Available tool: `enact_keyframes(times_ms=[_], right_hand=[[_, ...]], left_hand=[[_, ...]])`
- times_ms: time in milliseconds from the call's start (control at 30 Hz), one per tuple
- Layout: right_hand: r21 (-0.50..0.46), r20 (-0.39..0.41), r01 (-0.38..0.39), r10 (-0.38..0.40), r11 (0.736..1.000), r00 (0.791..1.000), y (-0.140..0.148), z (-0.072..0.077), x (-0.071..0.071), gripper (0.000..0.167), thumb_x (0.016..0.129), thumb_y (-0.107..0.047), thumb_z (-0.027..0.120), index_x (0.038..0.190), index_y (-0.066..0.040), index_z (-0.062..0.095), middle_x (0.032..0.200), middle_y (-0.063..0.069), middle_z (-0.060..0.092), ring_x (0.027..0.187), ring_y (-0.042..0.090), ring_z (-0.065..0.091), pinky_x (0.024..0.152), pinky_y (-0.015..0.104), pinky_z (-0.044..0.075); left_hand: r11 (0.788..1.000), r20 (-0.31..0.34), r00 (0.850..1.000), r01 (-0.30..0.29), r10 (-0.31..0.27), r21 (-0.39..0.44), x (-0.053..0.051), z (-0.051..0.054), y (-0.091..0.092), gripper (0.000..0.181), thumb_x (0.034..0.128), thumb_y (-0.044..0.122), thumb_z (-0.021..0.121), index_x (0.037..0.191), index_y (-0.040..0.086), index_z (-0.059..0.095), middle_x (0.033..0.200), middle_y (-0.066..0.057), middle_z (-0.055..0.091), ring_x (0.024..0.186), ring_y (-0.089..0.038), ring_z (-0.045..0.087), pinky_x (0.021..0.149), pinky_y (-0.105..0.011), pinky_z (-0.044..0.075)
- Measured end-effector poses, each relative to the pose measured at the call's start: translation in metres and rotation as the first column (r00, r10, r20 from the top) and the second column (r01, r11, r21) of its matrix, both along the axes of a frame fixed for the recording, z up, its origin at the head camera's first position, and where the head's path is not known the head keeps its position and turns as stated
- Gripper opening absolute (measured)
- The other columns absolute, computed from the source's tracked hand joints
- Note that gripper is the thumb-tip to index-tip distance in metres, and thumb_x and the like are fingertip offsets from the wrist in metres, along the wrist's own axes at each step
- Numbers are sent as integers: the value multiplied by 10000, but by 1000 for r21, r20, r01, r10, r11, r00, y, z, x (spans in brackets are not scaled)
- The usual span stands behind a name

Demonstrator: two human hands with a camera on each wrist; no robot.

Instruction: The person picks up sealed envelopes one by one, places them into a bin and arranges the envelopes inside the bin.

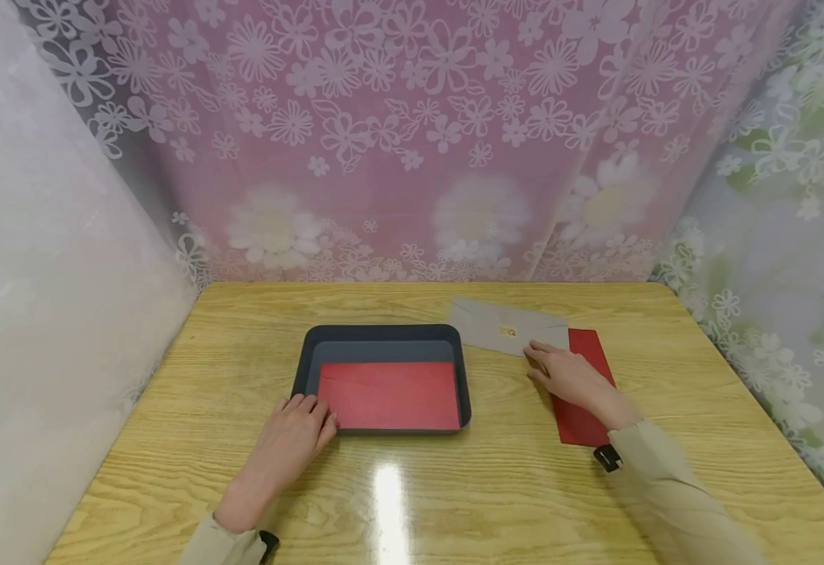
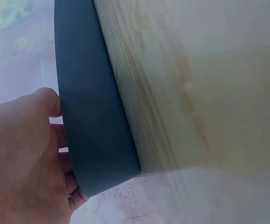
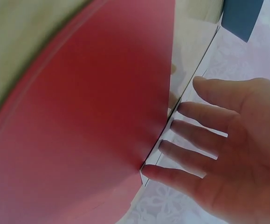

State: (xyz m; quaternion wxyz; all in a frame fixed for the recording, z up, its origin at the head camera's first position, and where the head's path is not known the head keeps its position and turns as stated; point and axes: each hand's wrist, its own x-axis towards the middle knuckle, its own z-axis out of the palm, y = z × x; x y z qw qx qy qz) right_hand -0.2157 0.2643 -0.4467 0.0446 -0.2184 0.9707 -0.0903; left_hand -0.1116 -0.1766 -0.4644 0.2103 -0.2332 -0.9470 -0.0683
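A red envelope point(image 1: 389, 395) lies inside the dark grey tray point(image 1: 458, 375), along its near side. My left hand point(image 1: 292, 433) rests at the tray's near left corner, its fingers reaching over the rim beside the envelope's corner. In the left wrist view, that hand point(image 2: 25, 149) meets the tray wall point(image 2: 95, 107), which hides the fingertips. My right hand point(image 1: 570, 377) touches the near edge of a light grey envelope point(image 1: 479, 323) bearing a small gold mark. Its fingers point(image 3: 197, 133) look extended and spread in the right wrist view. Beneath this hand lies another red envelope point(image 1: 585, 430), partly covered.
The wooden table point(image 1: 242, 353) stretches around the tray, with a bright reflection near its front. A pink flowered curtain point(image 1: 384, 157) hangs behind it. A white sheet point(image 1: 52, 259) flanks the left, and a floral curtain point(image 1: 786, 259) the right.
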Motion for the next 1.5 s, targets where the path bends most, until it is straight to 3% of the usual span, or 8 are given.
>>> enact_keyframes(times_ms=[267, 433, 633, 800, 967, 1133, 1500], right_hand=[[-38, -9, -41, 41, 998, 999, 21, 2, 21, 499, 971, -165, 674, 1387, 82, 551, 1455, 308, 489, 1252, 482, 549, 888, 519, 528], [-58, 23, -52, 54, 997, 998, 28, 5, 24, 459, 970, -187, 679, 1348, 60, 599, 1417, 301, 526, 1210, 461, 587, 885, 515, 534], [-57, -68, -53, 49, 997, 996, 25, 16, 0, 353, 965, -149, 687, 1269, 27, 657, 1265, 280, 618, 1055, 421, 655, 811, 508, 551], [-28, -123, -42, 39, 999, 992, 14, 14, -31, 385, 966, -158, 688, 1293, 39, 635, 1248, 270, 625, 1110, 459, 613, 919, 572, 496], [-26, -55, -9, 7, 1000, 998, 3, 7, -54, 516, 936, -259, 735, 1326, 52, 602, 1289, 276, 601, 1172, 472, 572, 980, 593, 454], [-47, 43, 35, -33, 998, 999, 1, 1, -65, 645, 875, -332, 800, 1354, 37, 576, 1322, 280, 548, 1221, 478, 522, 999, 597, 432], [-63, 155, 22, -12, 998, 988, 4, 4, -77, 635, 757, -336, 902, 1146, 50, 581, 1080, 181, 531, 993, 350, 503, 890, 508, 438]], left_hand=[[1000, -9, 1000, 5, -5, -11, -1, -2, -1, 344, 961, 207, 659, 674, 173, 473, 641, 30, 373, 615, -156, 315, 630, -294, 258], [1000, -10, 1000, 4, -4, -7, 0, 0, 0, 352, 966, 195, 658, 670, 169, 470, 639, 37, 367, 615, -149, 304, 632, -291, 253], [1000, 30, 999, -18, 18, -9, 0, 1, 0, 351, 975, 207, 649, 676, 171, 469, 644, 43, 367, 622, -149, 319, 644, -292, 265], [1000, 52, 998, -29, 30, -10, 1, 3, 0, 351, 978, 207, 646, 677, 168, 469, 647, 42, 369, 625, -148, 311, 648, -294, 262], [1000, 54, 998, -23, 24, -15, 0, 1, 0, 358, 978, 215, 650, 674, 177, 466, 644, 43, 370, 621, -145, 309, 640, -291, 261], [1000, 69, 997, -20, 20, -10, 0, 0, 1, 362, 981, 213, 648, 672, 181, 462, 644, 46, 361, 624, -144, 309, 642, -289, 261], [1000, 59, 998, -27, 27, -8, -1, -2, 0, 348, 986, 223, 636, 685, 182, 466, 655, 34, 388, 635, -154, 328, 648, -298, 271]])
